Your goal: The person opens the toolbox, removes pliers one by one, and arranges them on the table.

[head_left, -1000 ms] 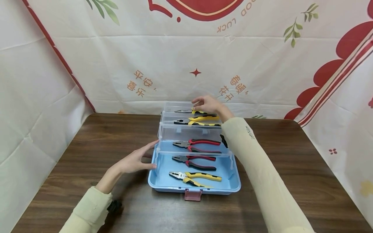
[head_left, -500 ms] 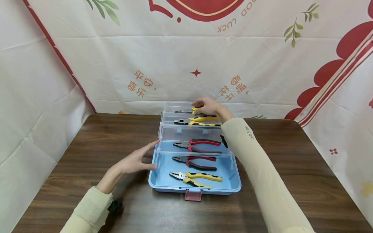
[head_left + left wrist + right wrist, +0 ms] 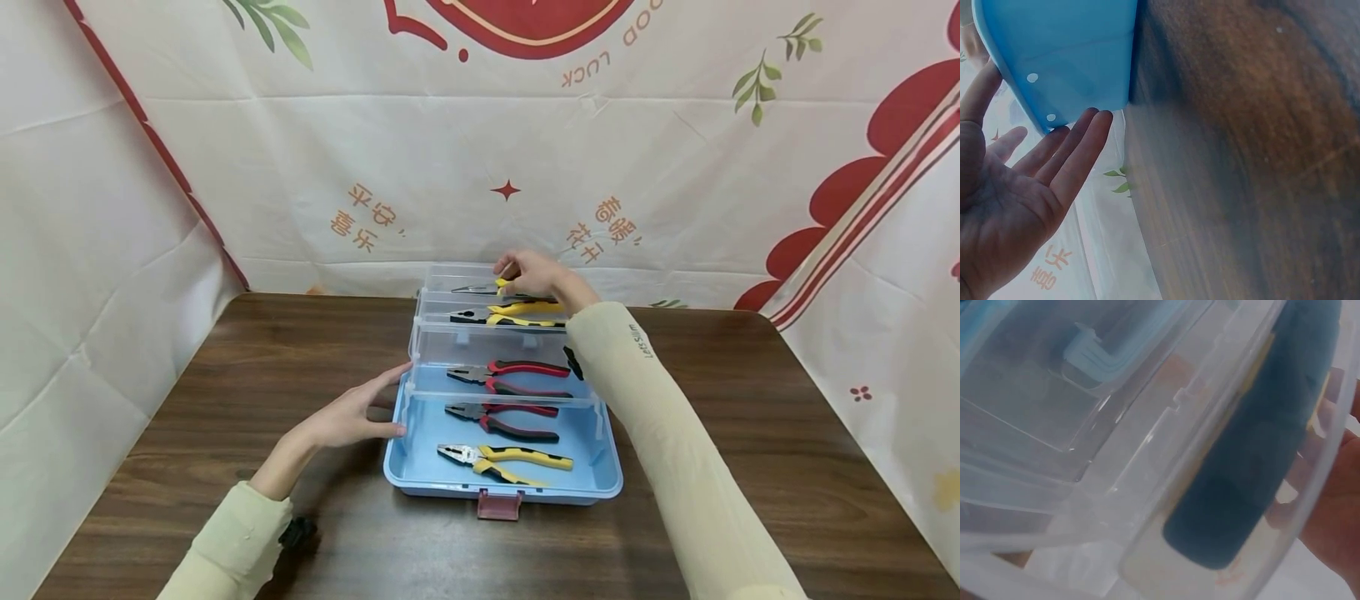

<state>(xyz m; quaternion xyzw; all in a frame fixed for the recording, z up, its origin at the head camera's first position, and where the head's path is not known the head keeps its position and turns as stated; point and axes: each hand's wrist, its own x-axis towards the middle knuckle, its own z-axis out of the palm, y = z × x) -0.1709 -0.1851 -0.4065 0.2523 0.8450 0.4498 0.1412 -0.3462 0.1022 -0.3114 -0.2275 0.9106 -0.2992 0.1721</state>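
Note:
A light blue toolbox [image 3: 394, 477] stands open, its clear stepped trays [image 3: 422, 354] fanned out toward the back. At the rearmost tray my right hand [image 3: 538, 273] pinches the yellow handle area of long-nosed pliers [image 3: 472, 290]. Through clear plastic in the right wrist view, a dark handle [image 3: 1241, 450] lies in front of the right hand [image 3: 1335, 500]. My left hand [image 3: 341, 422] rests against the box's left side, fingers extended; the left wrist view has its fingertips [image 3: 1102, 122] at the blue wall's edge.
Yellow-black pliers [image 3: 528, 307] lie one tray nearer. Two red-black pliers, one farther back [image 3: 528, 367] and one nearer [image 3: 521, 430], and another yellow pair [image 3: 528, 456] show toward the front. A reddish latch [image 3: 498, 505] hangs at the front; a printed cloth [image 3: 450, 150] hangs behind the table [image 3: 300, 342].
The right hand has dipped slightly at the rear tray around the long-nosed pliers. The left hand keeps its place against the box, and the other pliers have stayed put.

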